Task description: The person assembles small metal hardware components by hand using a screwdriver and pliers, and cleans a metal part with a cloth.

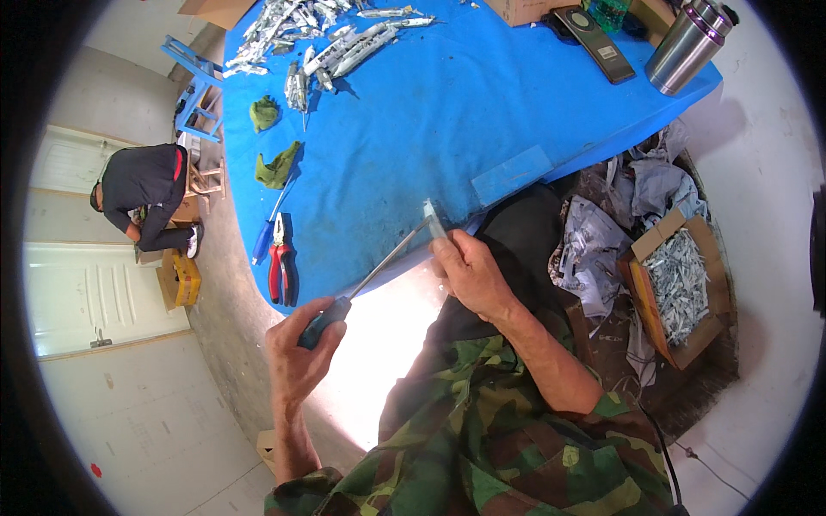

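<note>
My left hand [297, 348] is closed round the dark teal handle of a screwdriver [387, 261], its long shaft slanting up to the right. The tip meets a small whitish-grey strip-like part [432, 215] that my right hand [475, 273] pinches at the near table edge. To the left, red-and-black pliers [278, 262] lie beside a second screwdriver [262, 244] with a blue handle. Two crumpled green cloths [277, 167] rest farther up. Beyond them is a heap of white and silver strip-like parts [284, 30].
The blue-covered table [413, 112] bears a steel flask [688, 50] and a dark rectangular device [595, 45] at far right. A flat strip [514, 175] lies by the near edge. On my right stands a carton [714, 297] of white scraps. A person [142, 185] bends over at left.
</note>
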A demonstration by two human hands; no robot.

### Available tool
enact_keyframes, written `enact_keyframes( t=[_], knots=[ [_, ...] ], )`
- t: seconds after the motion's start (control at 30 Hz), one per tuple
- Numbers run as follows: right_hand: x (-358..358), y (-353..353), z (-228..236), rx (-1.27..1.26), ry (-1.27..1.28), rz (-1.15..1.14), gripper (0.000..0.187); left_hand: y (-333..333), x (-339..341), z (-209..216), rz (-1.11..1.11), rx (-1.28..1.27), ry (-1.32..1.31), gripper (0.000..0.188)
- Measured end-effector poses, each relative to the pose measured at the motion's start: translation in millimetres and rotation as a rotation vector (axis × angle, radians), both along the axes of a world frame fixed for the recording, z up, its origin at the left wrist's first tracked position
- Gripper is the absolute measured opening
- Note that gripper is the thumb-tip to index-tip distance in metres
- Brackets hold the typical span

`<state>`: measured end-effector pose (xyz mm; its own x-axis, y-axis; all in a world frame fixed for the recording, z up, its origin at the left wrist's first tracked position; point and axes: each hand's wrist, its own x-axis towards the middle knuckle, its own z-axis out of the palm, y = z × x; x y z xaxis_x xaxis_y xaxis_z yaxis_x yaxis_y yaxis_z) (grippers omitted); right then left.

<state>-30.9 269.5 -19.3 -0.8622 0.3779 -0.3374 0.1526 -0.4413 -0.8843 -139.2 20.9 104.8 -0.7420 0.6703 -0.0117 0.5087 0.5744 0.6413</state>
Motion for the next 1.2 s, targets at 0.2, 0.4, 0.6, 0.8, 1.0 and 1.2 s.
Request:
enact_keyframes(
  t=[0.2, 0.4, 0.6, 0.8, 1.0, 1.2],
  knots=[
    [-0.5, 6.4, -9.9, 0.279, 0.043, 0.02, 0.032, 10.2, -11.8, 17.8, -0.061, -0.102, -0.02, 0.029],
    [-2.6, 9.4, -4.5, 0.292, 0.037, 0.042, 0.031, 22.7, -14.1, 18.5, -0.081, -0.182, 0.064, 0.028],
    [-4.7, 7.1, -8.5, 0.325, 0.038, 0.03, 0.038, 22.6, -19.3, 2.8, -0.106, -0.313, 0.178, 0.026],
    [-4.5, 9.6, -8.5, 0.378, 0.039, 0.067, 0.042, 9.9, -33.7, -8.2, -0.13, -0.226, -0.007, 0.025],
    [-4.3, 10.0, -16.0, 0.46, 0.05, 0.066, 0.043, 2.7, -45.4, -16.7, -0.086, -0.161, -0.276, 0.04],
    [-5.0, 9.5, -14.1, 0.491, 0.068, 0.057, 0.044, -3.1, -44.5, -20.2, -0.024, -0.207, -0.394, 0.045]
  ],
)
